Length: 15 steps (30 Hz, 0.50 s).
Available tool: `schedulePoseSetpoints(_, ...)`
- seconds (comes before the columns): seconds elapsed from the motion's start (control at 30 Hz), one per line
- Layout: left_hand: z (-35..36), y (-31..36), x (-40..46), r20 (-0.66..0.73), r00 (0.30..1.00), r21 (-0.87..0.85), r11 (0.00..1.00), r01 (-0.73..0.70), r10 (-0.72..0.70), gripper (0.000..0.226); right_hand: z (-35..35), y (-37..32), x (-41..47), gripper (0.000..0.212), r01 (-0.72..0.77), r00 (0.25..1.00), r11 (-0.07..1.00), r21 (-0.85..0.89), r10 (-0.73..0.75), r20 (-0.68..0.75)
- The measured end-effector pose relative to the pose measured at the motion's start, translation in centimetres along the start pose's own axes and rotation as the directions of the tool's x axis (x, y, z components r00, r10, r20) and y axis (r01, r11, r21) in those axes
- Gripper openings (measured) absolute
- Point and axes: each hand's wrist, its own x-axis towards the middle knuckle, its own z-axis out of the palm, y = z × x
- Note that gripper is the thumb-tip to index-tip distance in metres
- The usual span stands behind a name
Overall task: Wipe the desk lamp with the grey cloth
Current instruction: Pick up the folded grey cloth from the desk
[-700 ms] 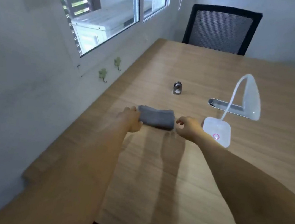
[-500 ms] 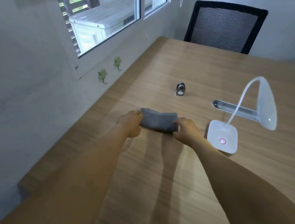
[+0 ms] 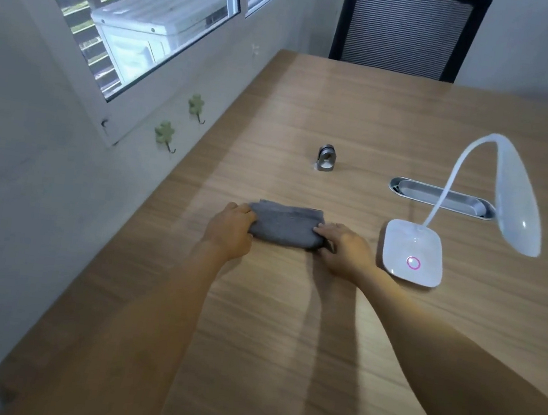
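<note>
A folded grey cloth (image 3: 285, 225) lies flat on the wooden desk (image 3: 363, 115). My left hand (image 3: 230, 230) grips its left end and my right hand (image 3: 346, 250) grips its right end, fingers curled over the edges. To the right stands a white desk lamp (image 3: 412, 252) with a square base, a pink ring button, a thin curved neck and a long oval head hanging over the desk's right side. Neither hand touches the lamp.
A small metal fitting (image 3: 326, 159) stands behind the cloth. A grey oval cable slot (image 3: 439, 197) is set into the desk behind the lamp. A black mesh chair (image 3: 408, 30) is at the far edge. The wall with green hooks (image 3: 164, 133) and a window runs along the left.
Both hands have closed in on the two ends of the cloth and now grip it. The view has shifted slightly; the lamp sits further right in the frame.
</note>
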Motion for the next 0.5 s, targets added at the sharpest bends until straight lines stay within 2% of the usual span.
schedulePoseSetpoints(0.17, -0.2, -0.2, 0.4, -0.032, 0.999, 0.002, 1.000, -0.029, 0.029, 0.026, 0.0, -0.1, 0.6, 0.037, -0.042, 0.999, 0.997, 0.062, 0.044, -0.028)
schedulePoseSetpoints(0.3, -1.7, 0.3, 0.9, -0.098, 0.995, -0.080, 0.996, -0.031, 0.023, 0.029, -1.1, -0.4, 1.3, 0.020, -0.092, 0.993, 0.965, 0.246, 0.108, -0.054)
schedulePoseSetpoints(0.4, -2.8, 1.3, 1.6, -0.079, 0.995, -0.258, 0.966, 0.031, -0.053, 0.026, -2.5, -0.8, 1.7, 0.012, -0.185, 0.977, 0.894, 0.408, 0.214, -0.025)
schedulePoseSetpoints(0.5, -3.9, 2.1, 2.3, 0.066, 0.975, -0.504, 0.836, 0.217, -0.214, 0.021, -3.7, -1.0, 1.8, 0.024, -0.294, 0.948, 0.785, 0.545, 0.313, 0.060)
